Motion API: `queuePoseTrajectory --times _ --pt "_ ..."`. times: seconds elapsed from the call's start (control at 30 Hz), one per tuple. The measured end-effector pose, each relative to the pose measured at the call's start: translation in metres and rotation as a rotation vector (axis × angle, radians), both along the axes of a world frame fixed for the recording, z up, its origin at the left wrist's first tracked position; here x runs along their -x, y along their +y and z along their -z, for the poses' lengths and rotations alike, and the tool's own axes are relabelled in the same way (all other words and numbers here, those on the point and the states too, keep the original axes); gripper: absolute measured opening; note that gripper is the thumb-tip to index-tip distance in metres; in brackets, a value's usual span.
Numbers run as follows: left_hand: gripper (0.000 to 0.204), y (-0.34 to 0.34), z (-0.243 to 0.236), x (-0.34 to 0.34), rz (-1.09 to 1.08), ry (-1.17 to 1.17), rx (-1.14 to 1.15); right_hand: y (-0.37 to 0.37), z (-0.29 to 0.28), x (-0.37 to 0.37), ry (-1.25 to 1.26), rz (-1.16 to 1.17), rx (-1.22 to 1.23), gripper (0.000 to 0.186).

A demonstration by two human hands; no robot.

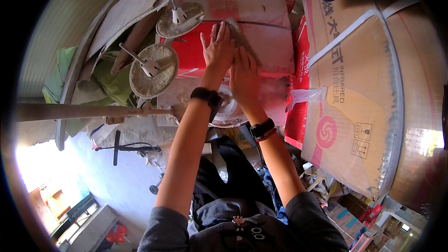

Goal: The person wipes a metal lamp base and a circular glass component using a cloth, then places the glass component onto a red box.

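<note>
My left hand [218,50] lies with fingers stretched on the top of a dusty red cardboard box [270,42]. Just right of it and a little nearer, my right hand [244,72] also rests with extended fingers over the box's near part, its fingertips close to the left hand. Nothing shows in either hand. By the left fingertips is a grey smeared patch of dust. Below my wrists a white round part [227,107] shows, partly covered by my forearms.
Two dusty metal dishes, one nearer [161,81] and one farther [191,24], with white fittings, stand left of the box. A wooden pole [93,111] reaches in from the left. A large brown carton [350,88] with white straps fills the right. Cardboard sheets [126,7] lean at upper left.
</note>
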State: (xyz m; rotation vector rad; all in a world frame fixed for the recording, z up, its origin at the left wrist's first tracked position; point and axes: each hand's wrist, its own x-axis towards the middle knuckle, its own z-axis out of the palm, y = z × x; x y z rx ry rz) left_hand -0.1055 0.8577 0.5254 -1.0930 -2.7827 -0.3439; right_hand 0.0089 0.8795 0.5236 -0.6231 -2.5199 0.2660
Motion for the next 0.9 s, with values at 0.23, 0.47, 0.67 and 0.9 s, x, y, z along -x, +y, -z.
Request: queuePoseTrajectory --times 0.23,0.47,0.67,0.9 --pt "0.05 0.003 0.0 0.0 0.05 0.012 -0.004 0.0 -0.009 -0.007 0.008 -0.003 0.001 0.04" --pt "0.052 0.009 -0.002 0.0 0.083 0.089 0.136 0.001 -0.012 -0.009 -0.03 0.003 0.038 0.041" --pt "0.057 0.015 -0.009 -0.006 0.136 -0.06 0.081 0.012 -0.009 -0.013 0.011 0.007 0.069 0.042" --pt "0.057 0.047 -0.013 -0.03 0.213 -0.034 0.147 0.026 -0.009 -0.033 -0.012 0.129 0.012 0.041"
